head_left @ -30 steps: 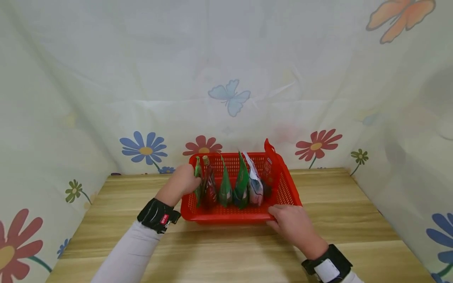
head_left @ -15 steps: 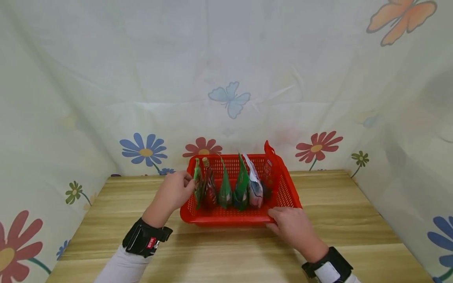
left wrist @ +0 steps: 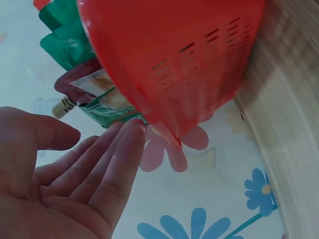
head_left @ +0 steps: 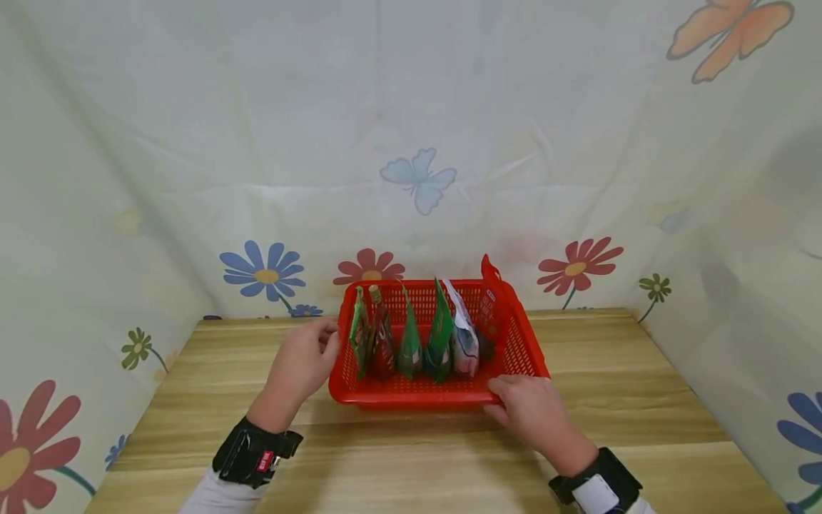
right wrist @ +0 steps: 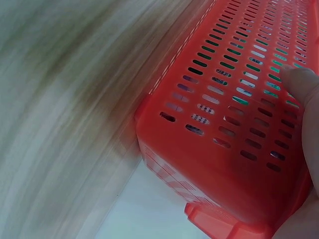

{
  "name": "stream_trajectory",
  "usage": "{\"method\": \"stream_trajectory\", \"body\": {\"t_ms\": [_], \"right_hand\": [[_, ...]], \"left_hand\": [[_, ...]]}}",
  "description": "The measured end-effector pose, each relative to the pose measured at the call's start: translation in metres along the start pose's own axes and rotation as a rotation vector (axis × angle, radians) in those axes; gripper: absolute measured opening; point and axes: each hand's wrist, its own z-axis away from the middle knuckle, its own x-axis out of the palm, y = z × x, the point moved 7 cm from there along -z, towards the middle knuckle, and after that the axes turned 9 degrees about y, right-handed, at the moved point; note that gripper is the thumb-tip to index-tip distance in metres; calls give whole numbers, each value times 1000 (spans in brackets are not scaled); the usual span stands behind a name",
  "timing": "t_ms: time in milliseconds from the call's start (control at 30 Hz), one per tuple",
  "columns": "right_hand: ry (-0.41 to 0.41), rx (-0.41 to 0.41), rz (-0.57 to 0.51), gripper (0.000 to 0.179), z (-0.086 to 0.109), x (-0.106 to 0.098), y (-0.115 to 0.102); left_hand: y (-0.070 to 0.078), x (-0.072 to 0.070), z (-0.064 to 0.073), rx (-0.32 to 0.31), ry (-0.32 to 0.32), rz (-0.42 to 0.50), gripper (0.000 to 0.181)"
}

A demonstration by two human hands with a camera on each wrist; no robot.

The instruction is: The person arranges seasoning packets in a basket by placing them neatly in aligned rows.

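Note:
A red plastic basket point(head_left: 411, 397) with slotted walls stands on the table, holding several upright packs. From left to right are a green packet point(head_left: 359, 332), a dark red container point(head_left: 382, 343) with a gold cap, two green pouches point(head_left: 409, 346) point(head_left: 439, 343), a white packet point(head_left: 464, 335) and a red packet point(head_left: 493, 307). My left hand point(head_left: 302, 360) is beside the basket's left rim, holding nothing; its fingers point(left wrist: 112, 174) are loosely extended. Whether they touch the rim I cannot tell. My right hand point(head_left: 536, 414) grips the front right rim, a finger point(right wrist: 301, 82) lying against the slotted wall.
The wood-grain table point(head_left: 411, 457) extends to both sides and in front of the basket. A cloth backdrop point(head_left: 411, 235) printed with flowers and butterflies rises close behind it. Black bands point(head_left: 253, 453) are strapped round both wrists.
My left hand has let go of the green packet and drawn back left, out of the basket. The right hand keeps its grip on the rim, and the basket has barely moved.

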Motion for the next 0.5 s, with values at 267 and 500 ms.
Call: {"method": "stream_trajectory", "body": {"t_ms": [267,500], "right_hand": [[-50,117,-342,36,-11,-9,6],[132,197,-305,23,-28,-40,45]], "left_hand": [[-15,-1,-4,67,48,-101,29],[-32,-7,-18,188,161,-215,32]]}}
